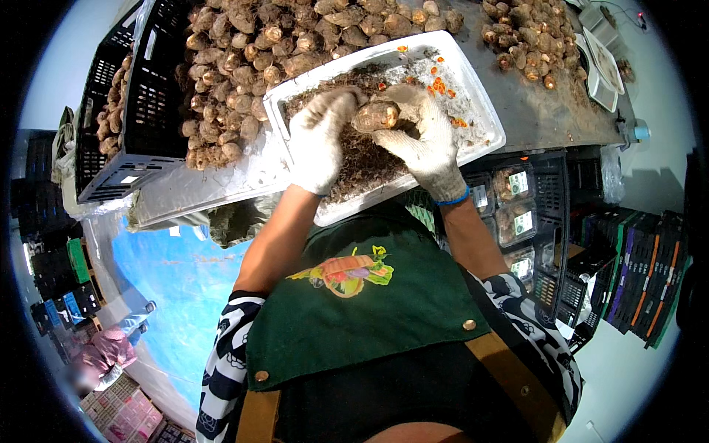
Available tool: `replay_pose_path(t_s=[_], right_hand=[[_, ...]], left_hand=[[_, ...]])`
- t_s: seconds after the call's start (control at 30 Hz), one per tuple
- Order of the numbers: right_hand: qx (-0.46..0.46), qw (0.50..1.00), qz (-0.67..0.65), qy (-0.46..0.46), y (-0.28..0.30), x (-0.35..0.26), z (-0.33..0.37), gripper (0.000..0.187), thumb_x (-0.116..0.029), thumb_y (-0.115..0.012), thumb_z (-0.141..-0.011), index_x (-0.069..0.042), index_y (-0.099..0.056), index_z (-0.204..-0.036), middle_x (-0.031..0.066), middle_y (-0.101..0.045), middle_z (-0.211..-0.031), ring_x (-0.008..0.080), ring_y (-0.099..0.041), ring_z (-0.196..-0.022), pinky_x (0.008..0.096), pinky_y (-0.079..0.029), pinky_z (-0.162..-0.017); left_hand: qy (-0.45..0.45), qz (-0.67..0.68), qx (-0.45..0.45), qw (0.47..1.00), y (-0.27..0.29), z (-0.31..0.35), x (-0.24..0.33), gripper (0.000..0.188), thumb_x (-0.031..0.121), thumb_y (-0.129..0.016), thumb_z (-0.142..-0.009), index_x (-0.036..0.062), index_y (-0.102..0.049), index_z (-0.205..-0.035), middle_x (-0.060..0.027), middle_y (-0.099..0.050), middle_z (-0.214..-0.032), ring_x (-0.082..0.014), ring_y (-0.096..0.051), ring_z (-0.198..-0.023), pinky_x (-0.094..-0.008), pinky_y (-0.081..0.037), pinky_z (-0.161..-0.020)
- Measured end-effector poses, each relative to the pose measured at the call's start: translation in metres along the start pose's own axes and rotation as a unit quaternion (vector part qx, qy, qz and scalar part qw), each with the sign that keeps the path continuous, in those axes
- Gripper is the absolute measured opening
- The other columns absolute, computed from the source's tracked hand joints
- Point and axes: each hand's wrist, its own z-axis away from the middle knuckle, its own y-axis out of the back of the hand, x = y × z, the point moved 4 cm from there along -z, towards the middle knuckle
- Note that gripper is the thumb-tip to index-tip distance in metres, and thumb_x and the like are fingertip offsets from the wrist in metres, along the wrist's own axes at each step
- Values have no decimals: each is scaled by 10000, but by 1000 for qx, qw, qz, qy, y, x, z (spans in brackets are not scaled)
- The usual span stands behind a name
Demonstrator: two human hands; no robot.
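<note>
Both my hands wear whitish work gloves. My right hand (427, 136) is closed round a brown taro corm (377, 116), thumb below it and fingers above. Just left of the taro is my left hand (319, 136), slightly blurred, with its fingers curled in; what they grip, if anything, is hidden. Beneath both hands lies a white foam tray (484, 111). Brown root fibres and dirt (362, 162) fill its left and middle part, and small orange scraps (439, 86) lie toward its right end.
A large heap of taros (244, 66) covers the table behind and left of the tray. A smaller taro pile (533, 40) is at the back right, beside a scale (602, 70). A black crate (136, 96) stands on the left. Packed clear boxes (515, 221) sit in a crate below right.
</note>
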Motion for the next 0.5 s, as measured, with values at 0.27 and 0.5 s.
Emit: replay_pose_path(t_s=[0.27, 0.5], right_hand=[[-6, 988, 152, 39, 0, -6, 1, 547, -19, -749, -776, -4, -481, -1252, 108, -605, -1158, 183, -598, -1064, 316, -494, -924], [-23, 996, 62, 53, 3, -12, -2, 557, 3, -723, -788, 0, -460, -1279, 143, -591, -1204, 201, -588, -1106, 317, -477, -950]], left_hand=[[-76, -175, -105, 976, -14, -4, 21, 247, 114, -679, -853, -1, -676, -1072, -105, -673, -1059, -156, -619, -922, -281, -499, -833], [80, 49, -50, 994, 16, -10, -10, 259, 165, -599, -940, -10, -617, -1131, -60, -670, -951, -119, -607, -846, -261, -489, -788]])
